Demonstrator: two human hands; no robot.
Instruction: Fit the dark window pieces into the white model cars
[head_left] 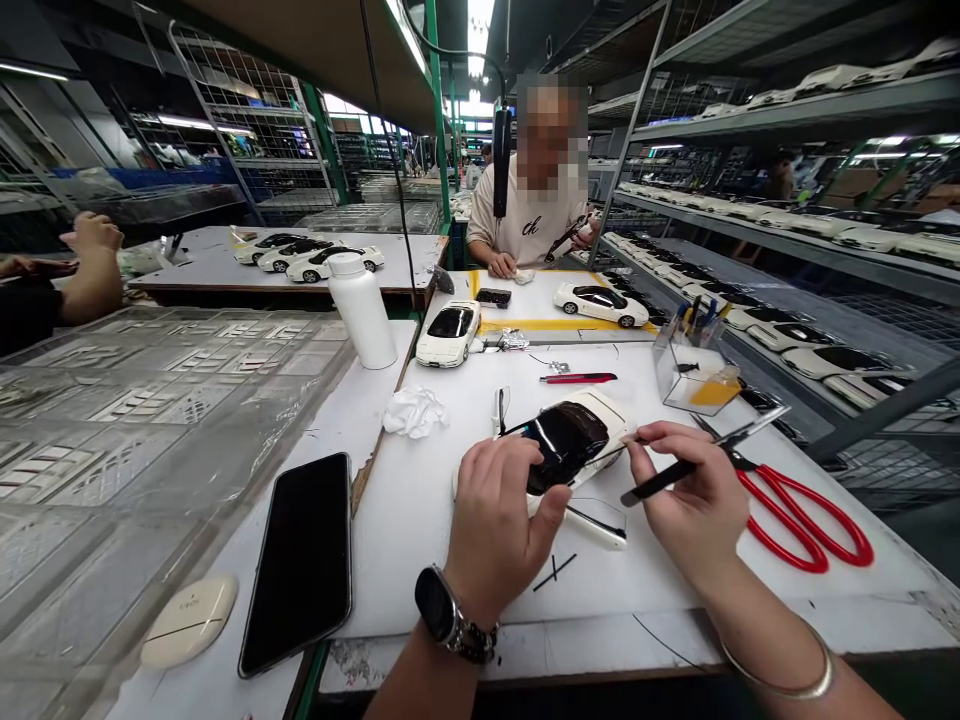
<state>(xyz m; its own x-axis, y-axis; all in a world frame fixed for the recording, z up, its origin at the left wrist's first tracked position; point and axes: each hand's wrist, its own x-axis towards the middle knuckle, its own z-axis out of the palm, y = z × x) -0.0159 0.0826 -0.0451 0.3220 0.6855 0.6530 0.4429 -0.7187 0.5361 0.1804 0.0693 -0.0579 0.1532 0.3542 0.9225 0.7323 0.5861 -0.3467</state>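
One arm [90, 270] of another person rests far left, above the clear trays [150, 400] that fill that side. Near left, an earbud case [187, 620] and a dark phone [304, 560] lie side by side, well apart from the work. Further back stand a white bottle [362, 308] and a crumpled cloth [415, 410], with a second car [450, 332] just beyond.

Now the middle. The left hand [499, 520] is closed over the near-left end of the car [577, 435], thumb on the dark glass, fingers wrapped round the body. The car sits tilted on the white table [420, 520], near centre. I'd say that hold wants to be firm but light on the glass, since a thumb there could smear it.

Far centre, a co-worker [525, 220] sits behind a far car [600, 303], and a red pen [577, 378] lies between them and the work.

On to the right hand [694, 500]. It pinches a thin black tool [660, 482] between thumb and fingers, its fine tip at the car's right edge. Whether the tip touches, I can't tell. My judgement is to brace the wrist on the table, come in low and work in small strokes so the tip can't skid across the paint.

Right of that lie red scissors [802, 520], just beside the hand, so the elbow needs care. A clear box [694, 375] of pens stands behind.
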